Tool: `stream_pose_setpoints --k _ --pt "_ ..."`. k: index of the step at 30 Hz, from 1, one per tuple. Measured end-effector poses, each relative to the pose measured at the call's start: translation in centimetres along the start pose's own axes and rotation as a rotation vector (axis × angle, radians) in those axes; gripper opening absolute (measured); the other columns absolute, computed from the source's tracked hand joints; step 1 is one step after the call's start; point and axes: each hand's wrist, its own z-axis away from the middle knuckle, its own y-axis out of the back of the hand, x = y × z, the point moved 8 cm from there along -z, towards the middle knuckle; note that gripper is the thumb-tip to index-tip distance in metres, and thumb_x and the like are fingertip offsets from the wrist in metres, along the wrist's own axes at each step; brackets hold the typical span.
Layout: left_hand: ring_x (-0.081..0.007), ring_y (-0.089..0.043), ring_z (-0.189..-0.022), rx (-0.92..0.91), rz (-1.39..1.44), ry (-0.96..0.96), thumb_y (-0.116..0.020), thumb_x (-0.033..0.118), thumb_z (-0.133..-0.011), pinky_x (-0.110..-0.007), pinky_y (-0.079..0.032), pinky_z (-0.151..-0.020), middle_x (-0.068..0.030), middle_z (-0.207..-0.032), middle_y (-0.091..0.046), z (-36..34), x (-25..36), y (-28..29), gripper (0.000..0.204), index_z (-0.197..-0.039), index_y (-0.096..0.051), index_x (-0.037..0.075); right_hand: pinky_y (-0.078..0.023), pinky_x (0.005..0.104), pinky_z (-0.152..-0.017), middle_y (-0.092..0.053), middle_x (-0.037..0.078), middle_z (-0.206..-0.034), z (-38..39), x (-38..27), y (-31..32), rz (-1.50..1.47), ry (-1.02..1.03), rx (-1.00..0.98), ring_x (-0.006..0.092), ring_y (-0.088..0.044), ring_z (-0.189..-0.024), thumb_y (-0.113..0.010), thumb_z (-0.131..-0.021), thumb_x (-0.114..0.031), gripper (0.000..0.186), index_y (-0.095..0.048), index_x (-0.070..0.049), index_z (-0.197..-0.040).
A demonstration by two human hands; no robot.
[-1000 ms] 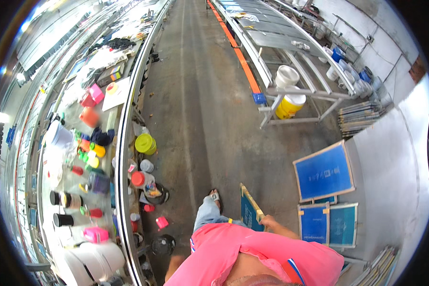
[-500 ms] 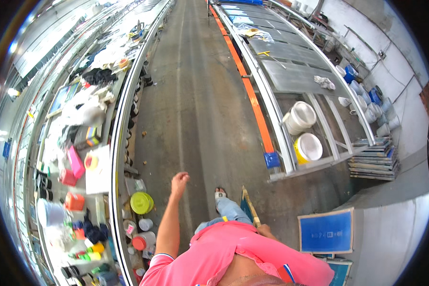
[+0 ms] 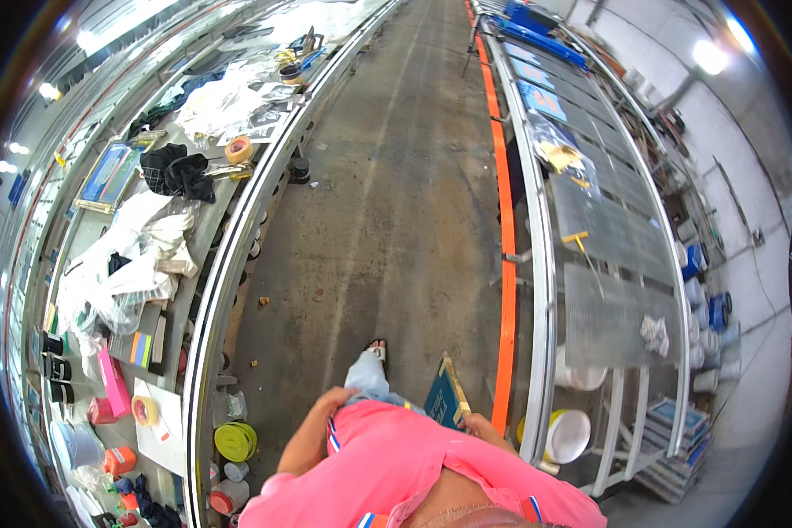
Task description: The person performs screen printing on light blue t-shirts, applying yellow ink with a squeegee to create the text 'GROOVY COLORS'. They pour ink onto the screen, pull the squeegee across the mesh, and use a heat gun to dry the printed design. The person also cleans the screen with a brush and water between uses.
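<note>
My right hand (image 3: 477, 425) is closed on the upper edge of a wood-framed printing screen (image 3: 445, 396) with dark blue-green mesh. The screen hangs upright at my right side, partly covered by my pink shirt. My left hand (image 3: 328, 403) is at my left hip, close against my light blue jeans (image 3: 367, 373). Its fingers are too hard to make out against the clothing, and nothing shows in it.
An aisle floor (image 3: 361, 220) runs ahead between two long tables. The left table bears white cloths (image 3: 136, 251) and tape rolls. An orange rail (image 3: 507, 264) edges the right table. Buckets stand below, among them a lime-green one (image 3: 235, 442). Stacked frames (image 3: 673, 449) lie at right.
I have moved forward along the aisle, and the view has turned left. My left hand has come back from out front to my hip. The screen stays in my right hand.
</note>
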Motion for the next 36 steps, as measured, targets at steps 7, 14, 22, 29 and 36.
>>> stream_pose_setpoints --k 7,14,22,29,36 --pt "-0.0217 -0.063 -0.066 0.032 -0.750 0.042 -0.071 0.038 -0.074 -0.038 -0.050 -0.054 -0.0106 -0.079 -0.067 -4.8 25.7 6.3 0.034 -0.085 -0.072 0.006 -0.051 0.0439 -0.068 -0.063 0.021 -0.099 10.0 -26.2 6.3 -0.028 0.325 0.034 0.0335 -0.065 -0.085 -0.069 -0.076 -0.006 0.038 -0.057 0.011 -0.109" --pt "-0.0146 -0.055 -0.066 0.359 -0.095 -0.620 -0.067 0.028 -0.081 -0.031 -0.045 -0.057 -0.0044 -0.073 -0.063 -13.3 58.4 14.3 0.026 -0.091 -0.072 0.005 -0.049 0.0484 -0.045 -0.064 0.020 -0.074 -0.6 -53.4 15.8 0.079 0.289 0.131 0.0333 -0.064 -0.059 -0.071 -0.075 -0.013 0.025 -0.066 0.008 -0.086" --pt "-0.0185 -0.065 -0.092 0.160 0.115 -0.418 -0.065 0.032 -0.084 -0.035 -0.048 -0.078 -0.0085 -0.096 -0.070 -15.4 87.6 19.3 0.036 -0.106 -0.067 0.004 -0.059 0.0463 -0.054 -0.064 0.024 -0.092 2.4 -93.3 27.9 0.191 0.309 0.171 0.0368 -0.067 -0.071 -0.073 -0.071 -0.014 0.036 -0.064 0.009 -0.097" --pt "-0.0308 -0.059 -0.109 -0.186 0.251 -0.390 -0.058 0.061 -0.082 -0.053 -0.042 -0.091 -0.0175 -0.117 -0.062 -26.1 117.2 21.2 0.079 -0.127 -0.050 -0.004 -0.058 0.0395 -0.062 -0.068 0.020 -0.096 8.5 -127.0 33.1 0.617 0.504 0.256 0.0338 -0.069 -0.080 -0.064 -0.074 -0.019 0.034 -0.066 0.002 -0.101" --pt "-0.0505 -0.032 -0.131 -0.419 0.028 -0.135 -0.058 0.084 -0.062 -0.069 -0.017 -0.103 -0.0311 -0.146 -0.027 -30.6 146.3 12.3 0.126 -0.144 -0.023 -0.005 -0.050 0.0535 -0.077 -0.067 0.021 -0.092 12.0 -148.4 38.8 0.669 0.751 0.732 0.0419 -0.065 -0.088 -0.058 -0.080 -0.022 0.025 -0.059 -0.005 -0.098"
